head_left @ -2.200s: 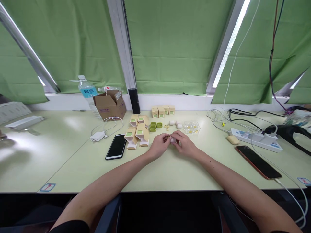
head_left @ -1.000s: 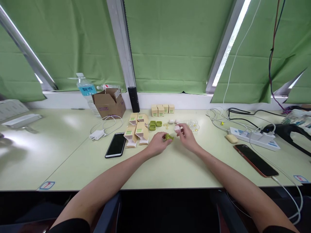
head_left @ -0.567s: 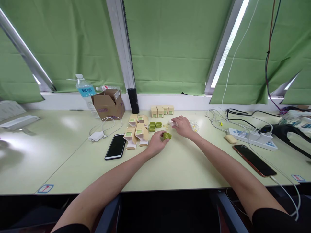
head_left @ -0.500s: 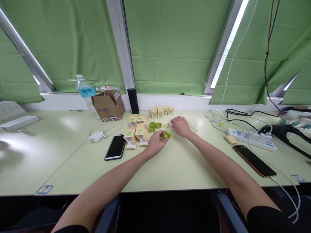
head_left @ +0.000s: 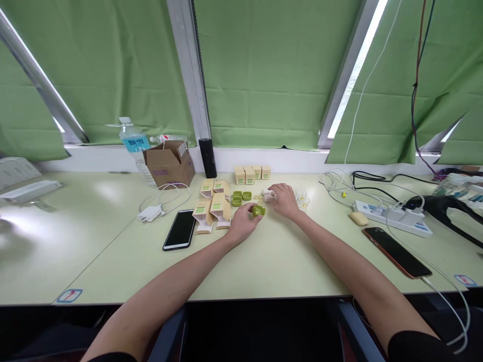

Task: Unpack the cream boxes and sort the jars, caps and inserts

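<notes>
My left hand (head_left: 242, 222) pinches a small olive-green case (head_left: 258, 210), which looks open, just above the table. To its right, my right hand (head_left: 286, 200) reaches low over the table with curled fingers, its fingertips on a small white piece (head_left: 268, 195). Tiny pale yellow parts (head_left: 258, 198) lie between the two hands. Beyond my left hand stand a few more green cases (head_left: 237, 201). Clear plastic containers (head_left: 302, 199) with small yellowish bits sit right of my right hand. Several opened beige cartons (head_left: 221, 207) stand left of the green cases.
Closed beige boxes (head_left: 249, 175) line the back. On the left are a black phone (head_left: 179, 230), a white charger (head_left: 150, 213), a brown cardboard box (head_left: 168, 165), a black cylinder (head_left: 207, 158) and a water bottle (head_left: 135, 144). A power strip (head_left: 392, 217) and another phone (head_left: 396, 251) lie right.
My right hand has shifted slightly to the right, and more of the white piece by its fingertips shows. My left hand stays in place with the green case.
</notes>
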Motion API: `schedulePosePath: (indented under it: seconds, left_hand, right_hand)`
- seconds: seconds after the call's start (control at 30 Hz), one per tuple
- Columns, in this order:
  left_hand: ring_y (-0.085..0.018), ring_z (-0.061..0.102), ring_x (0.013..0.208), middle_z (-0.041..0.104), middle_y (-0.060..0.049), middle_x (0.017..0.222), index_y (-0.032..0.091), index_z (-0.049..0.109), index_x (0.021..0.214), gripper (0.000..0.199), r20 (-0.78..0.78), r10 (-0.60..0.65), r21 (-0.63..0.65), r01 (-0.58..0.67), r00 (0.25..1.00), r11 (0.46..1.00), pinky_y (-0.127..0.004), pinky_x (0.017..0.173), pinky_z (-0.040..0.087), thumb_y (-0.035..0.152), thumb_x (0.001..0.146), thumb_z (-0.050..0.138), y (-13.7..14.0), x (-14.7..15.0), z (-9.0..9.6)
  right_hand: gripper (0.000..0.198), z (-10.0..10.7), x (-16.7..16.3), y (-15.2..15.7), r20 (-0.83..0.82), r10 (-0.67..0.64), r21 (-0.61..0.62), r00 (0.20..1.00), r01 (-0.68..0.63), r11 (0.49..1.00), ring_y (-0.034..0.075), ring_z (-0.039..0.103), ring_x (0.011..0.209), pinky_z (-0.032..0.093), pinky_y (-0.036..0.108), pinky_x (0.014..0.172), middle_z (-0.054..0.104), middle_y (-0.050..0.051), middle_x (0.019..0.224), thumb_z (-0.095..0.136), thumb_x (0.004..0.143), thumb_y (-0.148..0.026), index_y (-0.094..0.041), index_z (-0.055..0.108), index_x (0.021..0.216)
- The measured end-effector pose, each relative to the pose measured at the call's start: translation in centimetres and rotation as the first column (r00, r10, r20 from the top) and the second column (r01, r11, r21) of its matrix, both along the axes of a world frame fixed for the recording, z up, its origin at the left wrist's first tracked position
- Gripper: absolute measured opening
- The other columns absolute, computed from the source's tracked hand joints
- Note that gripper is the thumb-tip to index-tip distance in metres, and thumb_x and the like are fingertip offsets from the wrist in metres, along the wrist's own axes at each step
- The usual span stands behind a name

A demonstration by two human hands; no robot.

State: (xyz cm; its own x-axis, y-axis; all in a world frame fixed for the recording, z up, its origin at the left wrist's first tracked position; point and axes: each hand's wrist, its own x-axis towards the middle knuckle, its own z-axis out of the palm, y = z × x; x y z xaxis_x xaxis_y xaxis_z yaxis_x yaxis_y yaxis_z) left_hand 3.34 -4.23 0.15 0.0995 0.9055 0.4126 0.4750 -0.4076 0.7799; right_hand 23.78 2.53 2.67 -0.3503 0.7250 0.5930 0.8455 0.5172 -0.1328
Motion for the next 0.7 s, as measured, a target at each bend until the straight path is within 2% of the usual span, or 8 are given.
schedulePosePath:
  seconds: [0.1, 0.2, 0.3, 0.4, 0.57, 0.7]
  left_hand:
    - [-0.024, 0.067, 0.103, 0.074, -0.008, 0.114, 0.021, 0.069, 0.117, 0.037, 0.051, -0.030, 0.020, 0.029, 0.998, 0.999, -0.040, 0.093, 0.052, 0.026, 0.080, 0.074, 0.0, 0.0, 0.0]
    - [-0.023, 0.068, 0.101, 0.074, -0.008, 0.115, 0.022, 0.067, 0.122, 0.040, 0.139, -0.094, 0.056, 0.087, 0.986, 0.995, -0.038, 0.093, 0.054, 0.026, 0.083, 0.072, -0.1, 0.2, 0.1]
    - [-0.021, 0.068, 0.099, 0.073, -0.008, 0.116, 0.021, 0.065, 0.128, 0.043, 0.226, -0.160, 0.075, 0.147, 0.961, 0.986, -0.037, 0.093, 0.055, 0.027, 0.086, 0.071, -0.2, 0.3, 0.2]
    - [-0.021, 0.068, 0.102, 0.072, -0.009, 0.119, 0.020, 0.064, 0.133, 0.047, 0.252, -0.213, 0.094, 0.196, 0.944, 0.976, -0.038, 0.095, 0.055, 0.027, 0.087, 0.070, -0.2, 0.3, 0.1]
    - [-0.022, 0.065, 0.110, 0.069, -0.010, 0.130, 0.022, 0.065, 0.136, 0.049, 0.283, -0.292, 0.127, 0.266, 0.914, 0.956, -0.039, 0.098, 0.053, 0.032, 0.088, 0.071, -0.5, 0.1, 0.2]
    - [-0.026, 0.065, 0.118, 0.070, -0.012, 0.127, 0.020, 0.069, 0.130, 0.049, 0.456, -0.353, 0.086, 0.354, 0.817, 0.931, -0.040, 0.102, 0.051, 0.048, 0.090, 0.071, -0.8, 0.0, 0.7]
  right_hand:
    - [0.026, 0.8, 0.3, -1.7, -0.192, 0.053, 0.087, 0.980, -0.037, 0.996, 0.032, 0.058, 0.112, 0.044, 0.047, 0.097, 0.073, 0.011, 0.114, 0.060, 0.085, -0.011, -0.021, 0.067, 0.108]
    - [0.026, 0.8, 0.1, -4.4, -0.310, 0.159, 0.137, 0.937, -0.122, 0.983, 0.032, 0.060, 0.111, 0.048, 0.051, 0.097, 0.072, 0.010, 0.113, 0.060, 0.088, -0.017, -0.023, 0.064, 0.112]
    - [0.048, 0.0, -0.6, -6.9, -0.324, 0.301, 0.103, 0.897, -0.282, 0.954, 0.033, 0.057, 0.124, 0.049, 0.055, 0.104, 0.065, 0.012, 0.132, 0.063, 0.087, -0.018, -0.025, 0.056, 0.134]
    - [0.062, -0.9, -1.3, -8.0, -0.316, 0.358, 0.068, 0.879, -0.355, 0.932, 0.033, 0.051, 0.136, 0.046, 0.058, 0.112, 0.057, 0.013, 0.145, 0.063, 0.088, -0.018, -0.026, 0.046, 0.147]
    - [0.053, -1.5, -1.9, -7.7, -0.332, 0.393, 0.082, 0.857, -0.389, 0.918, 0.031, 0.057, 0.132, 0.052, 0.057, 0.108, 0.062, 0.013, 0.138, 0.057, 0.096, -0.020, -0.029, 0.048, 0.147]
    - [0.049, -1.3, -1.8, -7.7, -0.368, 0.410, 0.130, 0.835, -0.390, 0.912, 0.031, 0.060, 0.125, 0.057, 0.055, 0.100, 0.064, 0.012, 0.132, 0.059, 0.096, -0.020, -0.029, 0.052, 0.143]
